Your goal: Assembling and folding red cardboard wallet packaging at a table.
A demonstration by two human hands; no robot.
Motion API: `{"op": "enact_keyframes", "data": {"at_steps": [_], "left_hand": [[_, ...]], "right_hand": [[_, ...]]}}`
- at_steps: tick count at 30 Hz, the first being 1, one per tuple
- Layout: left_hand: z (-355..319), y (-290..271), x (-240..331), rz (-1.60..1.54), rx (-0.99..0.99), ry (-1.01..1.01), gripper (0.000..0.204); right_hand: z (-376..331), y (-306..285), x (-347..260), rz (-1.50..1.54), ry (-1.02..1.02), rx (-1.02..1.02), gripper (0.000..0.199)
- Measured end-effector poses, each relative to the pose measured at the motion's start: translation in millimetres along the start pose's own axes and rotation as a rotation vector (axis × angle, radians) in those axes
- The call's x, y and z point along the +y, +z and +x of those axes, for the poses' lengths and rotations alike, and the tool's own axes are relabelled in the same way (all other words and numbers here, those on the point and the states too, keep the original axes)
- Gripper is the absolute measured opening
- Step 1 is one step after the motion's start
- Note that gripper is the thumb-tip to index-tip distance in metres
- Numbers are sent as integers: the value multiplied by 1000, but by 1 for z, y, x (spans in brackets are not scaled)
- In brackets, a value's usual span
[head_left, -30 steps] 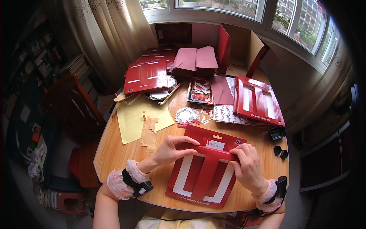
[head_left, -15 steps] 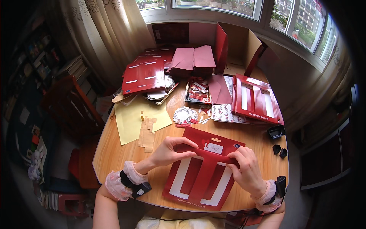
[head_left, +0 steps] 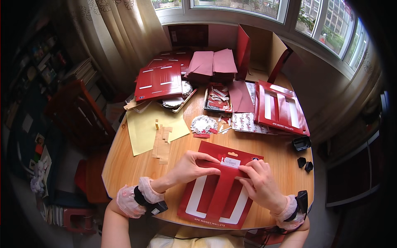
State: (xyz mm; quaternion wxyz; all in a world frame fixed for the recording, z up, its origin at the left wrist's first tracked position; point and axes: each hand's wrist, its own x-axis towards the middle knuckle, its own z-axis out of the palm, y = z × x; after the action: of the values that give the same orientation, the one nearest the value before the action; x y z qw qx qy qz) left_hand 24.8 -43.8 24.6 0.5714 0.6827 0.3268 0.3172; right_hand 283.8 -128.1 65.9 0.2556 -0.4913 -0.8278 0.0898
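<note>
A red cardboard wallet pack [head_left: 219, 194] lies slightly turned on the table in front of me. It has two long white windows, a wide red strip between them and a hang hole at the top. My left hand [head_left: 192, 169] pinches the upper end of the strip from the left, index finger above and thumb below. From the right, my right hand [head_left: 261, 182] grips the same upper part, its fingertips bent over the card just under a small white label [head_left: 230, 162]. The tips of the right fingers are partly hidden.
Brown tape pieces [head_left: 160, 146] lie on a yellow sheet [head_left: 142, 132] at left. Beyond are a round floral card [head_left: 204, 123], a tray of small tags [head_left: 218, 99], pink envelopes [head_left: 225, 62], red packs [head_left: 159, 82] and an open box [head_left: 260, 51]. Black plastic pieces [head_left: 301, 143] sit at right.
Both hands have drawn closer together over the strip's upper end. The right hand has shifted left and slightly down. The view has tilted slightly; the pack stays in place.
</note>
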Motion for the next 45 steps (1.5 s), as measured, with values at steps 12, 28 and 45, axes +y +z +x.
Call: {"op": "enact_keyframes", "data": {"at_steps": [12, 28, 45], "left_hand": [[3, 2, -6, -79, 25, -60, 20], [8, -14, -12, -138, 101, -109, 26], [11, -21, -24, -489, 9, -402, 33]], "right_hand": [[0, 17, 15, 153, 27, 21, 27], [3, 1, 32, 315, 266, 84, 32], [3, 17, 84, 978, 536, -37, 22]]}}
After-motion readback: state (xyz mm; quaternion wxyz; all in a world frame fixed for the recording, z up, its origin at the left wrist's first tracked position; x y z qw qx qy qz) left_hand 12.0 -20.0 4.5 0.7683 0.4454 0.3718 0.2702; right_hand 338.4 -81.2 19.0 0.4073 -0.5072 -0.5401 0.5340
